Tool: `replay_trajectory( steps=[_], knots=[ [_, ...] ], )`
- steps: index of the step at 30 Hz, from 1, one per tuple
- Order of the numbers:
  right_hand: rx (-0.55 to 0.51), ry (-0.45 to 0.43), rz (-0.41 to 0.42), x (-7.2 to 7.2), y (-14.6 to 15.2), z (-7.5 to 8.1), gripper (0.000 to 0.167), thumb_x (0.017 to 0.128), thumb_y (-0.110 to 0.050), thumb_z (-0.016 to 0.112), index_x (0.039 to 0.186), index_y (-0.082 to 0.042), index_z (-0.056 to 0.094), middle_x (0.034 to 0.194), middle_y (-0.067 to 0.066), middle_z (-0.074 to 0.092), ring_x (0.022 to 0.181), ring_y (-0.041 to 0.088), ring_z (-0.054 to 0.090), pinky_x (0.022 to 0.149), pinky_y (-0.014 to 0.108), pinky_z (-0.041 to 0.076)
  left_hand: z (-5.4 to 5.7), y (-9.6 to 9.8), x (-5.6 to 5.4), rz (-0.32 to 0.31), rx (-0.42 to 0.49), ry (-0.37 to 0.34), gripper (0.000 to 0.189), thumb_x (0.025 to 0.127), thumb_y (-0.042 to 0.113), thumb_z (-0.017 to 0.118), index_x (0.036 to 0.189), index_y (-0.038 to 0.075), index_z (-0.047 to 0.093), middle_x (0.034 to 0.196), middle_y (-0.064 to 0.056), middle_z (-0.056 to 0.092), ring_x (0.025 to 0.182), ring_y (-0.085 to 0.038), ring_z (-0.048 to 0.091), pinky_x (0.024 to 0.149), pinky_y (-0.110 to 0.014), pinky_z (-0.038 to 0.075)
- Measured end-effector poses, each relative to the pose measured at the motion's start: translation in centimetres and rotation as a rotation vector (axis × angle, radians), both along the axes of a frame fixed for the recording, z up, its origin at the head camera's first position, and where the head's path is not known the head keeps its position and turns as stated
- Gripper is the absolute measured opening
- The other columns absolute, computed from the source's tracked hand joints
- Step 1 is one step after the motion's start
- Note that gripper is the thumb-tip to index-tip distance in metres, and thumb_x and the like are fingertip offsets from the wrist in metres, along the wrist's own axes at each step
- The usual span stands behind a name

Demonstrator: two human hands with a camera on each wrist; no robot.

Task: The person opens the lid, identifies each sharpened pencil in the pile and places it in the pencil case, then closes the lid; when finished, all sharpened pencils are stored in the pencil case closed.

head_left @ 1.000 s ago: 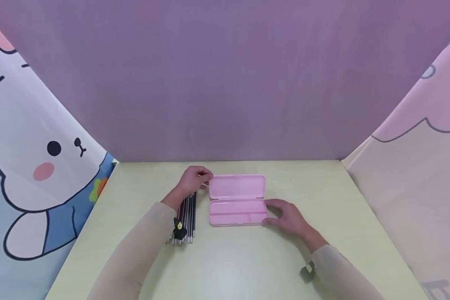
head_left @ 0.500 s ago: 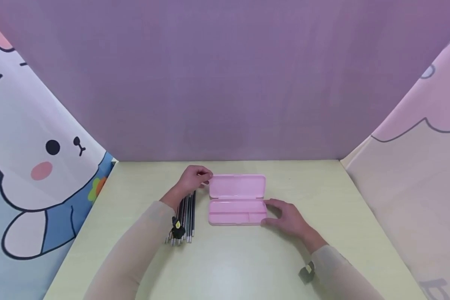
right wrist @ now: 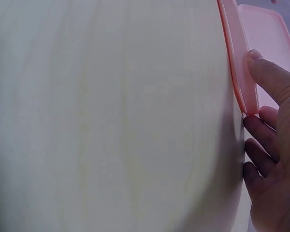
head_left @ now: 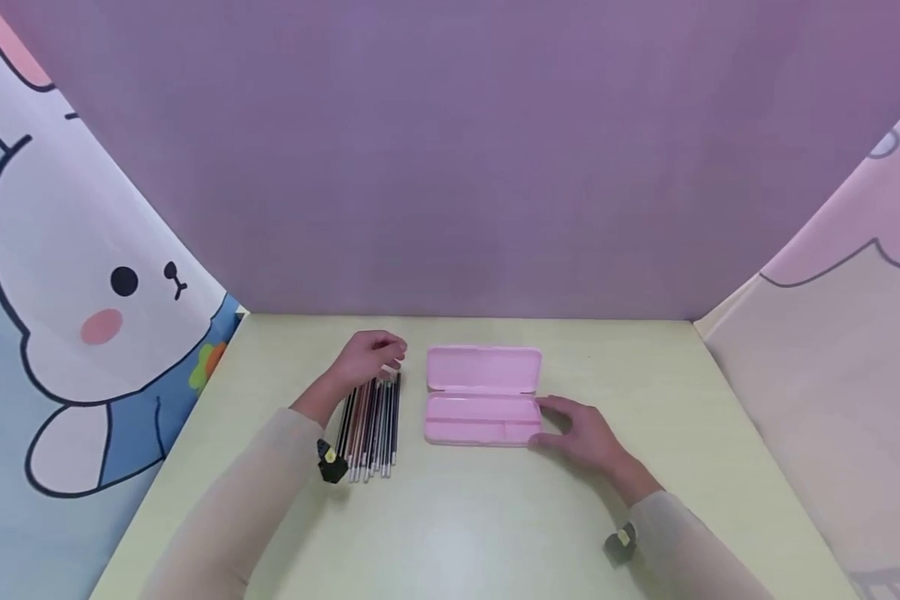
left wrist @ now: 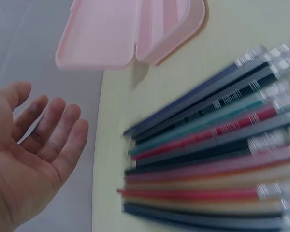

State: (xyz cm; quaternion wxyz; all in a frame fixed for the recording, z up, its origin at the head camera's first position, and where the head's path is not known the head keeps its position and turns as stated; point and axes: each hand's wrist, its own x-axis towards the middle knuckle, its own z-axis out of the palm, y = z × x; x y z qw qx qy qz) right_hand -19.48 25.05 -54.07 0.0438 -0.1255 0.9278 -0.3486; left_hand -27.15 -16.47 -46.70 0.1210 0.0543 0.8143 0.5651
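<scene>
A pink pencil case [head_left: 483, 421] lies with its lid [head_left: 483, 369] flipped back, its divided tray bare inside. My right hand [head_left: 583, 435] holds the tray's right end between thumb and fingers; in the right wrist view the thumb [right wrist: 268, 72] lies at the rim. My left hand [head_left: 366, 358] hovers at the far end of a row of pencils [head_left: 371, 429], apart from the lid, fingers loosely bent around nothing. In the left wrist view the pencils [left wrist: 212, 135] show dark, teal, red and pink bodies, with eraser ends toward the near side.
The pale wooden table [head_left: 457, 525] ends at a purple backdrop [head_left: 465, 167]. A rabbit-print panel [head_left: 60, 275] stands on the left and a pink-and-cream one [head_left: 855, 350] on the right. Black wrist devices [head_left: 332, 462] sit at both sleeves.
My left hand has come away from the lid's left corner and shifted left over the pencils, uncovering more of them. The right hand stays at the case's right end. The head view has shifted slightly.
</scene>
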Motion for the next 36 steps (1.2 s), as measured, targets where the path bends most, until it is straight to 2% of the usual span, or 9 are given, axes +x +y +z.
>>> replay_trajectory(
  steps=[7, 11, 14, 20, 25, 27, 33, 36],
  knots=[
    [0.007, 0.018, 0.011, 0.0, 0.0, 0.0, 0.075, 0.077, -0.049, 0.087, 0.142, -0.022, 0.062, 0.147, 0.012, 0.059, 0.14, 0.041, 0.05, 0.118, 0.063, 0.034, -0.5, -4.5, 2.5, 0.09, -0.057, -0.065, 0.036, 0.105, 0.022, 0.057, 0.13, -0.003, 0.064, 0.121, -0.024, 0.066, 0.105, -0.037, 0.067, 0.088, -0.049, 0.062],
    [0.019, 0.02, 0.008, -0.1, 0.3, 0.1, 0.075, 0.077, -0.052, 0.086, 0.142, -0.023, 0.061, 0.149, 0.011, 0.057, 0.141, 0.041, 0.049, 0.118, 0.064, 0.033, -1.4, -5.9, 3.6, 0.12, -0.12, -0.092, 0.035, 0.103, 0.021, 0.061, 0.126, -0.004, 0.066, 0.112, -0.023, 0.068, 0.093, -0.028, 0.068, 0.079, -0.041, 0.064],
    [0.017, 0.014, 0.003, -0.1, 0.3, 0.1, 0.075, 0.077, -0.053, 0.085, 0.142, -0.024, 0.061, 0.15, 0.012, 0.057, 0.142, 0.041, 0.047, 0.118, 0.064, 0.032, -2.2, -6.3, 4.4, 0.116, -0.149, -0.115, 0.032, 0.101, 0.018, 0.063, 0.123, -0.005, 0.067, 0.104, -0.022, 0.069, 0.083, -0.022, 0.067, 0.072, -0.036, 0.064],
    [0.009, 0.01, 0.012, 0.0, 0.1, 0.0, 0.075, 0.078, -0.053, 0.085, 0.143, -0.024, 0.061, 0.15, 0.012, 0.056, 0.142, 0.042, 0.047, 0.118, 0.064, 0.033, -3.3, -5.0, 5.6, 0.14, -0.103, -0.171, 0.029, 0.098, 0.011, 0.066, 0.122, -0.005, 0.068, 0.099, -0.017, 0.07, 0.078, -0.022, 0.067, 0.069, -0.035, 0.064],
    [0.002, 0.009, 0.012, 0.1, 0.1, 0.0, 0.075, 0.078, -0.052, 0.085, 0.143, -0.024, 0.061, 0.15, 0.013, 0.056, 0.142, 0.042, 0.047, 0.118, 0.064, 0.032, -3.4, -2.8, 6.0, 0.134, -0.081, -0.188, 0.029, 0.096, 0.009, 0.069, 0.122, -0.004, 0.068, 0.105, -0.018, 0.071, 0.079, -0.023, 0.07, 0.068, -0.035, 0.065],
    [0.0, 0.008, 0.012, 0.2, 0.1, -0.1, 0.075, 0.078, -0.052, 0.085, 0.143, -0.024, 0.061, 0.151, 0.013, 0.055, 0.142, 0.042, 0.047, 0.118, 0.065, 0.032, -3.4, -1.8, 6.1, 0.134, -0.093, -0.172, 0.029, 0.095, 0.009, 0.071, 0.121, -0.004, 0.069, 0.104, -0.017, 0.071, 0.077, -0.023, 0.071, 0.066, -0.035, 0.065],
    [0.001, 0.019, 0.01, 0.2, 0.2, -0.3, 0.074, 0.078, -0.051, 0.085, 0.143, -0.025, 0.061, 0.151, 0.013, 0.055, 0.141, 0.042, 0.048, 0.118, 0.065, 0.033, -4.0, 0.4, 6.1, 0.14, -0.219, -0.08, 0.029, 0.092, 0.012, 0.076, 0.118, 0.001, 0.072, 0.095, -0.01, 0.073, 0.073, -0.019, 0.069, 0.059, -0.031, 0.063],
    [-0.002, 0.02, 0.008, 0.1, 0.1, -0.4, 0.074, 0.078, -0.052, 0.085, 0.143, -0.025, 0.061, 0.151, 0.013, 0.055, 0.142, 0.042, 0.048, 0.118, 0.064, 0.033, -4.2, 1.0, 6.1, 0.149, -0.221, -0.056, 0.03, 0.091, 0.012, 0.076, 0.119, 0.002, 0.073, 0.096, -0.009, 0.074, 0.074, -0.019, 0.071, 0.06, -0.03, 0.062]
  ],
)
